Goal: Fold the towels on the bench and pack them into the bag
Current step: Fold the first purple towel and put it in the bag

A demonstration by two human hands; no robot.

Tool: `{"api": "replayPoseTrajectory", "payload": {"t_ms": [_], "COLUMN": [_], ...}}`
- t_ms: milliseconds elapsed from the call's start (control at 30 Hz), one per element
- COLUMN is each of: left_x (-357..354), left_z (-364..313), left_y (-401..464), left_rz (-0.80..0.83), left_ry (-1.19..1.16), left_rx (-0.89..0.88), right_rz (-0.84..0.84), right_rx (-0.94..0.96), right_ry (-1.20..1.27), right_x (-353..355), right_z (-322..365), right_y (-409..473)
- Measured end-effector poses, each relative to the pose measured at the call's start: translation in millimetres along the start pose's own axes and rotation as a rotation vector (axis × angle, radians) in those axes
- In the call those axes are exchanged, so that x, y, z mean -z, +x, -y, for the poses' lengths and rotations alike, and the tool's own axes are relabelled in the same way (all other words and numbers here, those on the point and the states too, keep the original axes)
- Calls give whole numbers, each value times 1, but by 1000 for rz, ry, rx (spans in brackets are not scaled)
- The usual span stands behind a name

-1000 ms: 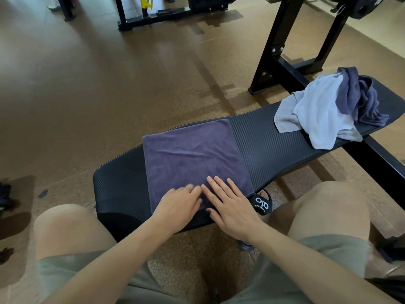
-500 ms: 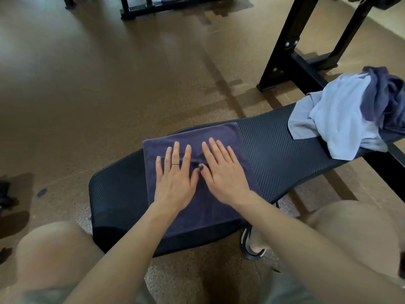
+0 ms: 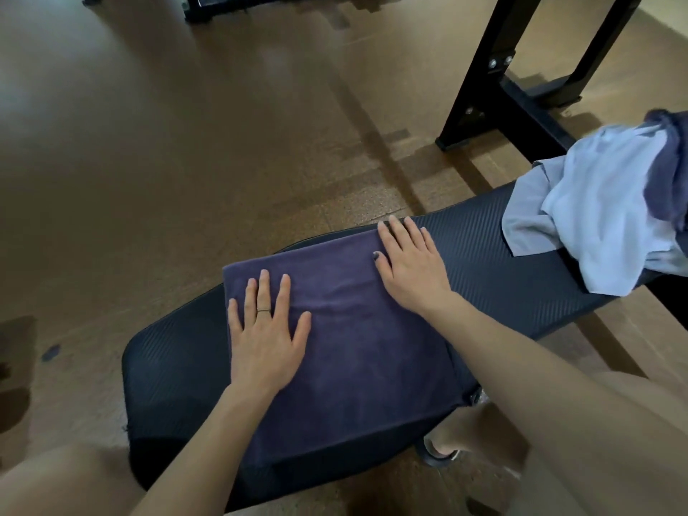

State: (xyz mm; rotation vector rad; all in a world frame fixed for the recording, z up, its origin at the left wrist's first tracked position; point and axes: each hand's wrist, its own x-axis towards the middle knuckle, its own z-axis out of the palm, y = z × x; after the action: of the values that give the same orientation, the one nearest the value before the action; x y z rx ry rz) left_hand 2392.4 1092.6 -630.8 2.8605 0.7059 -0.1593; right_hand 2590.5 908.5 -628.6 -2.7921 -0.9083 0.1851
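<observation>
Purple towel [image 3: 357, 337] lies flat and folded on the near end of the bench [image 3: 495, 262], its near edge hanging a bit over the pad's front. We see both hands pressed on it, palms down. Left hand [image 3: 266, 338] sits on the towel's left side, fingers straight and spread, a ring on one finger, holding nothing. Right hand [image 3: 413, 266] lies at the towel's far right corner, fingers straight and close together, the tips reaching past the cloth edge onto the pad; it grips nothing either.

Half a second ago we had both hands side by side in the middle of the towel, thumbs nearly touching. Now they are well apart: left has slid toward the left edge, right toward the far right corner. The towel itself looks unmoved.

Further right along the bench is a loose pile: a pale towel [image 3: 610, 217] crumpled with a darker cloth [image 3: 670, 169] on top of it, partly cut by the frame edge. Behind the bench stands a black frame [image 3: 495, 68] on the brown floor [image 3: 186, 162]. Our bare knees show at the bottom.
</observation>
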Motion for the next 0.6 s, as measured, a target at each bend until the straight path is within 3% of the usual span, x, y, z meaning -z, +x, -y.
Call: {"api": "replayPoseTrajectory", "payload": {"t_ms": [133,233,367,467,600], "left_x": [22,40,28,9,-2], "left_z": [-25,-80,-159,-182,-189], "left_y": [1,-14,-51,-66,-70], "left_rz": [-8,-111,40,140,148], "left_ry": [-137,-173,-119,25,131], "left_rx": [23,-258,-648,-700,-705], "right_rz": [-160,-156,-92,-76,-57], "right_rx": [-168,-224,-224,-215,-160], "right_ry": [179,227,242,293,345], "right_x": [11,24,31,33,32], "right_z": [-11,-16,-24,-32,-40], "right_y": [16,28,35,36,34]}}
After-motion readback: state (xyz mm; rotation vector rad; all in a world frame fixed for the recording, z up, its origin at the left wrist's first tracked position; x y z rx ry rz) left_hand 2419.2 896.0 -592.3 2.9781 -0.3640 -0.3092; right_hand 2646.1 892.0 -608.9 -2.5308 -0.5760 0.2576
